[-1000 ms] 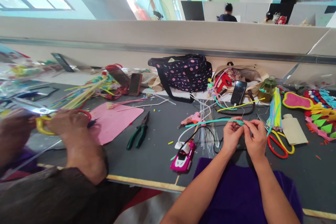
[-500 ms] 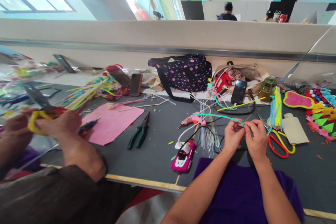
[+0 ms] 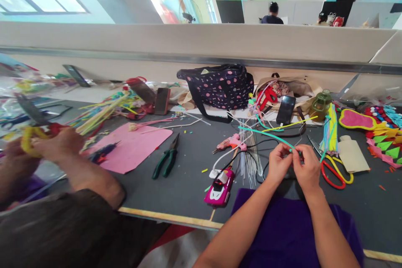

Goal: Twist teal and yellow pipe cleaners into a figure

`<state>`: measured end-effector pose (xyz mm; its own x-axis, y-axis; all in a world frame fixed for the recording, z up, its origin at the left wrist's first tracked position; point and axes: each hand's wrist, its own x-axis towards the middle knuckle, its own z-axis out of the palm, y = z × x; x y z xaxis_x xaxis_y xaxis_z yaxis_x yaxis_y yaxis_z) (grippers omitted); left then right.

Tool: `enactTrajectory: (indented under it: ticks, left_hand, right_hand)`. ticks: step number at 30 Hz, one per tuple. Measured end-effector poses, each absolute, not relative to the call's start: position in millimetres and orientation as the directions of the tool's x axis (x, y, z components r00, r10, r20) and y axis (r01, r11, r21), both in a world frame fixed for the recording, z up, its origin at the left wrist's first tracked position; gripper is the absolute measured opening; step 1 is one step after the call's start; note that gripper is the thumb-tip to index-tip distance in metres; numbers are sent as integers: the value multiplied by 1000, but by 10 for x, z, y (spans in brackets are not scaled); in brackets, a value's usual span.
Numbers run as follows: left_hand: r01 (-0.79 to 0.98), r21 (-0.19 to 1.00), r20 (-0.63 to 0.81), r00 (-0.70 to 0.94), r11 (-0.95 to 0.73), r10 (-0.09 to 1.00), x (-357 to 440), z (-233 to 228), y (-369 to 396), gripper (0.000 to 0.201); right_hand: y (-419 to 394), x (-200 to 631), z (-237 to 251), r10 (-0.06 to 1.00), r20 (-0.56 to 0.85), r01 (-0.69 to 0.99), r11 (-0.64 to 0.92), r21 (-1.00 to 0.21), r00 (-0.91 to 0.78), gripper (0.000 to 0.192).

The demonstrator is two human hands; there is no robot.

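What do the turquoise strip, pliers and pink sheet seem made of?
Turquoise strip: matte, holding a gentle curve; perhaps chenille over wire.
Pliers: likely steel, from the dark, slender nose; smooth-looking green grips suggest plastic or rubber.
Pink sheet: flat, matte; paper, felt or foam, I can't tell.

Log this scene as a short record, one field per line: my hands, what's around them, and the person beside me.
Left hand: pinches a green strip
Right hand: pinches the same strip, beside the left
Right of hands: red-and-yellow-handled scissors
Left of hands: pink glue gun, car-shaped block, pliers
Beyond hands: dotted bag, green bottle
Person on left: hands holding yellow-handled scissors, blurred
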<state>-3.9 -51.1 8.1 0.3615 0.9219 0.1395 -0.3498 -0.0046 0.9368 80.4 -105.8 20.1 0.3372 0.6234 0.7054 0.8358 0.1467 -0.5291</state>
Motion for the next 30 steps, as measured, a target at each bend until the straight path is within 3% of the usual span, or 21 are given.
enactTrajectory:
  ticks: [6, 13, 25, 30]
  left_hand:
    - [-306, 950, 74, 428, 68, 901, -21, 134, -580, 24]
    - [-322, 939, 53, 477, 118, 877, -8, 112, -593, 27]
    - [-250, 968, 105, 489, 23, 866, -20, 76, -601, 23]
    - [-263, 964, 89, 449, 37, 889, -15, 88, -581, 25]
  right_hand:
    - [-1057, 819, 162, 565, 647, 764, 45, -644, 512, 26]
    - [-1049, 825, 152, 590, 441, 460, 130, -878, 676, 20]
    - [-1032, 844, 265, 563, 292, 145, 291, -946, 774, 25]
    - [-1038, 836, 265, 538, 282, 154, 271, -950, 794, 25]
